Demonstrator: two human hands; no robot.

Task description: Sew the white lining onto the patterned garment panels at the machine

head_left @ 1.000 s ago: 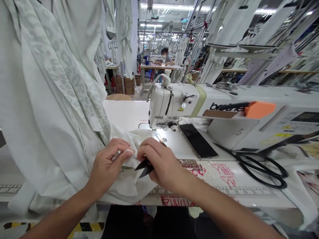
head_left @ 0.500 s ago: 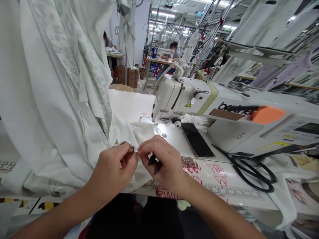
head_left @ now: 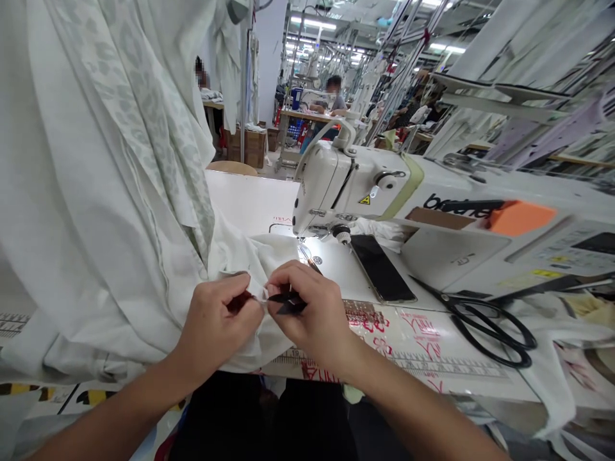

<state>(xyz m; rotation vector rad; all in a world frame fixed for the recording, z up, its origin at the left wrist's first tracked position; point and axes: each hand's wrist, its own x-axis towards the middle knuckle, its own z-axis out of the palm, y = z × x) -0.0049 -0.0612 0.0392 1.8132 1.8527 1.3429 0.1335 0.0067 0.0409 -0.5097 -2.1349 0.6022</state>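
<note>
My left hand (head_left: pixel 218 320) is closed in a pinch on the edge of a white fabric piece (head_left: pixel 269 246), near the table's front. Close beside it, my right hand (head_left: pixel 317 314) is wrapped round small dark thread snips (head_left: pixel 288 302). Their two pointed blades face left, toward a small bit of white cloth between the hands. The fingertips of both hands nearly meet there, and what exactly the right fingertips pinch is too small to tell. The rest of the snips is mostly hidden by the right hand.
A white sewing machine (head_left: pixel 355 186) stands behind my hands. A phone (head_left: pixel 382 269) and black scissors (head_left: pixel 490 326) lie on the right. White and leaf-patterned cloth (head_left: pixel 96 192) hangs at left. A measuring tape (head_left: pixel 413 362) runs along the table's front. A person (head_left: pixel 334 96) sits farther back.
The thread snips have turned in my right hand, from pointing down toward me to pointing left at the cloth. My left hand keeps its pinch in nearly the same place.
</note>
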